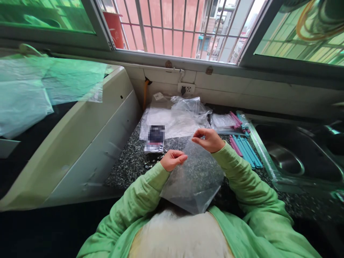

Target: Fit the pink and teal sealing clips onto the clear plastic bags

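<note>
Head view: I look down on a speckled granite bench (129, 161) under a barred window (177, 25). My left hand (173, 159) and my right hand (208, 139) both hold a clear plastic bag (195, 179) by its upper edge. The left hand is pinched narrow, thumb against fingertips, on the bag's near-left corner at about 9 o'clock of the bag. The right hand is likewise pinched narrow on the top edge at about 12 o'clock, a little higher and farther from me. The bag hangs from the two pinches, tilted, with its lower corner toward my chest at 6 o'clock; the stone pattern shows through it. I cannot tell whether anything is inside.

At 11 o'clock from the hands lies a small printed packet (155, 139), its face blurred, flat on the bench, with a few small dark bits just beside its near edge. Beyond the hands at 12 o'clock sits a loose heap of clear bags (177, 118) against the wall, below a wall socket (186, 88). At 2 o'clock lie pink and blue sealing sticks (245, 148), side by side, near the rim of a steel sink (285, 161) at 3 o'clock. At 9 o'clock stands a pale appliance (80, 136) with thin plastic sheet (40, 89) draped over it.
</note>
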The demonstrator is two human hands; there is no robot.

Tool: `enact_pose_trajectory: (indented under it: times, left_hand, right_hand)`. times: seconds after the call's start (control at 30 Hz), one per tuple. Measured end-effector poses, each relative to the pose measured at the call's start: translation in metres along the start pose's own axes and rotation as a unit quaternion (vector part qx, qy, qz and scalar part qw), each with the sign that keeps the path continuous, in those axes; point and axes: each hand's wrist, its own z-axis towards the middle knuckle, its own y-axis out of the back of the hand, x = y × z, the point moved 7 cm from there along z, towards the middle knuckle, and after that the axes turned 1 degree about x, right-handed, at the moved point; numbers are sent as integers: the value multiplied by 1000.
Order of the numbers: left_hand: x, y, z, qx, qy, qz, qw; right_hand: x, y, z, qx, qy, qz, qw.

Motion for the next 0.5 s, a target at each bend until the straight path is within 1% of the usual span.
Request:
enact_pose_trajectory:
  times: [0.17, 0.3, 0.5]
  left_hand:
    - [2, -2, -1, 15, -1, -15, 1000]
    - [3, -3, -1, 27, 10, -29, 999]
    - [8, 1, 0, 7, 12, -53, 998]
  right_hand:
    - [5, 1, -2, 4, 11, 2, 1000]
    - [10, -1, -3, 16, 23, -11, 1000]
    - [21, -8, -6, 28, 52, -45, 997]
